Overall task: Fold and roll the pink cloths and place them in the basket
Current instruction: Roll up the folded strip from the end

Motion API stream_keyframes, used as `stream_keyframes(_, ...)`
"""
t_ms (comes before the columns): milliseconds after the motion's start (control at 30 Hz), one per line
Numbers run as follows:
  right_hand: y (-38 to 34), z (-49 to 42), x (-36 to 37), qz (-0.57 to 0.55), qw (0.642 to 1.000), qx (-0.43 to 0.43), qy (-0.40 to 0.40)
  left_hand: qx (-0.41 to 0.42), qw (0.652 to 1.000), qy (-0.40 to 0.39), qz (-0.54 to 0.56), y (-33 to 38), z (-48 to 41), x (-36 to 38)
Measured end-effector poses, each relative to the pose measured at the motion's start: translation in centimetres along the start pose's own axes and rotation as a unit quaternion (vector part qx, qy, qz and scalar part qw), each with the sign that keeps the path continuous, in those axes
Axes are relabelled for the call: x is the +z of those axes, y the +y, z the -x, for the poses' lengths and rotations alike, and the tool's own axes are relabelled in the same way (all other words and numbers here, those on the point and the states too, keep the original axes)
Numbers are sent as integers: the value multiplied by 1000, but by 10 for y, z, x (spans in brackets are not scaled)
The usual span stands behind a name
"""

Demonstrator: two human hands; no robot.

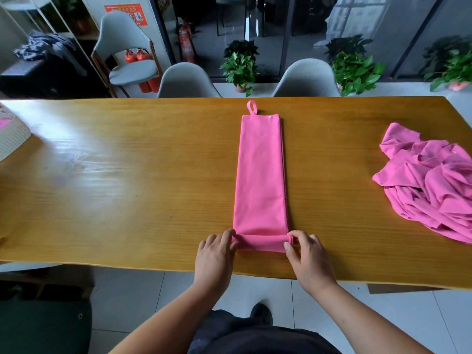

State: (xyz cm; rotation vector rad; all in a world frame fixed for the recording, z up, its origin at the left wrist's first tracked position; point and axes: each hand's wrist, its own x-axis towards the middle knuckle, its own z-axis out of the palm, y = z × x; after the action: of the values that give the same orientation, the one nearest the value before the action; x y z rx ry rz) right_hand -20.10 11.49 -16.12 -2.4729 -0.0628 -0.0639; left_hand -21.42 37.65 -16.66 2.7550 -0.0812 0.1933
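A long, narrow folded pink cloth (260, 175) lies flat on the wooden tabletop (127, 175), running from 6 o'clock toward 12 o'clock. Its far end carries a small hanging loop (251, 107) and a pale snap button (270, 118). Its near end is turned over into a short roll (261, 242) lying across the strip, close to the tabletop's near edge. The left hand (215, 254) has its grip on the roll's left end, fingers curled over it. The right hand (309, 259) has its grip on the right end, thumb and forefinger pinching the rolled edge. At 3 o'clock, well apart from the strip, a crumpled pile of pink cloths (429, 185) sits on the tabletop. At 9 o'clock a white ribbed basket (12, 139) stands at the tabletop's left edge, cut off by the frame, with a bit of pink showing inside. Beyond the tabletop at 11 o'clock a red notice (124, 14) hangs on the wall; its print is too blurred to read. Red fire extinguishers (138, 57) stand below it, behind a grey chair (127, 47).
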Motion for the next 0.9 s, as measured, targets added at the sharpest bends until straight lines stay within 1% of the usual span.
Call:
stream_keyframes(100, 1, -3, 2, 19, 1000, 20, -11, -2, 1000, 2, -12, 3, -4, -1)
stream_keyframes(167, 4, -6, 3, 37, 999, 26, -16, -19, 1000, -19, -14, 6, -9, 0)
stream_keyframes(233, 6, -8, 1, 41, 999, 33, -2, -43, 998, -41, 11, 8, -15, 3)
stream_keyframes(267, 5, -9, 1, 45, 999, 25, 11, -53, 997, -42, 30, 8, -19, 3)
stream_keyframes(333, 2, -11, 2, 77, 996, -26, 32, -59, 996, -22, 61, 8, -24, 0)
stream_keyframes(400, 1, -11, 6, 126, 988, -79, 43, -12, 999, 6, 32, 6, -26, -3)
stream_keyframes(467, 7, -9, 10, 175, 978, -105, 43, 59, 998, 9, -32, 2, -24, -3)
stream_keyframes(533, 12, -5, 11, 205, 971, -122, 27, 97, 993, -1, -62, -2, -18, -3)
stream_keyframes(633, 14, -6, 11, 216, 968, -124, -13, 114, 988, -47, -91, -5, -10, -2)
stream_keyframes(733, 16, -13, 14, 232, 965, -109, -48, 107, 985, -81, -111, -5, -14, 0)
stream_keyframes(900, 19, -16, 14, 177, 979, -86, -49, 105, 988, -63, -91, -9, -24, 1)
